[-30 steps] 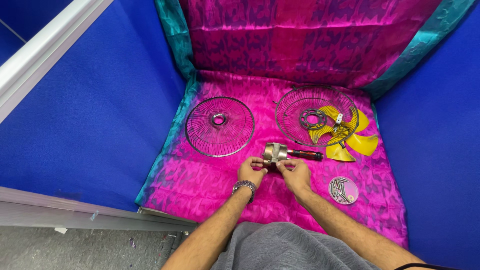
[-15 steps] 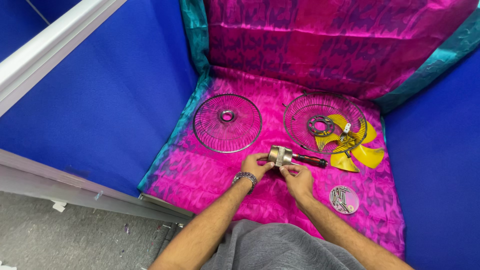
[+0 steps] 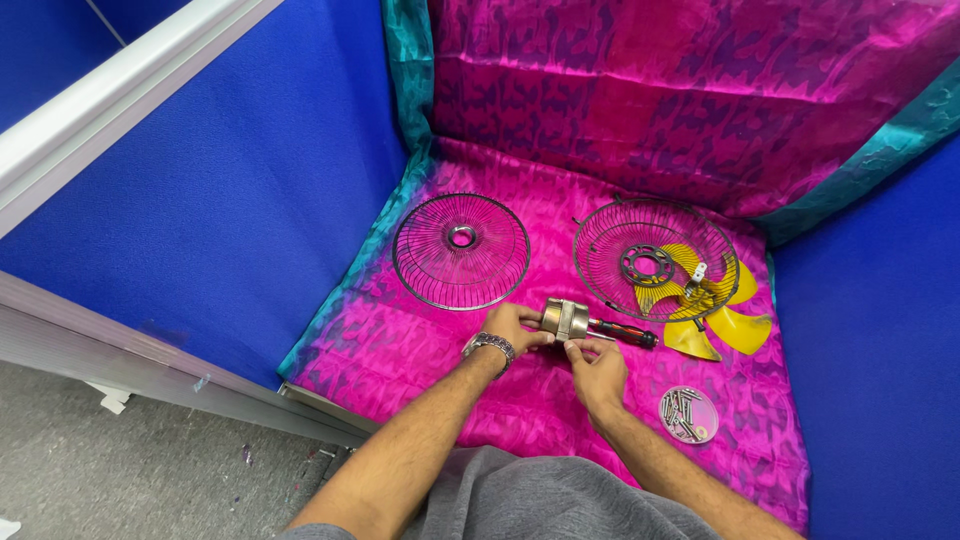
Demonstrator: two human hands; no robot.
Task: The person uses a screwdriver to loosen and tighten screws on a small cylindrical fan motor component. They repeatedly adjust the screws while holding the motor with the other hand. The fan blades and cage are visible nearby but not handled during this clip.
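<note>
Both hands have held their place on the pink cloth (image 3: 420,350) since 0.5 s ago. The left hand (image 3: 513,327) and right hand (image 3: 598,372) together grip the metal motor (image 3: 565,319). Beyond lie 2 wire fan guards (image 3: 461,250).

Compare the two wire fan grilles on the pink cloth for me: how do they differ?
The left grille lies alone on the cloth with a small solid hub at its centre. The right grille has a dark ring with holes at its centre and overlaps the yellow fan blade. Both are round, wire, and untouched by either hand.
</note>
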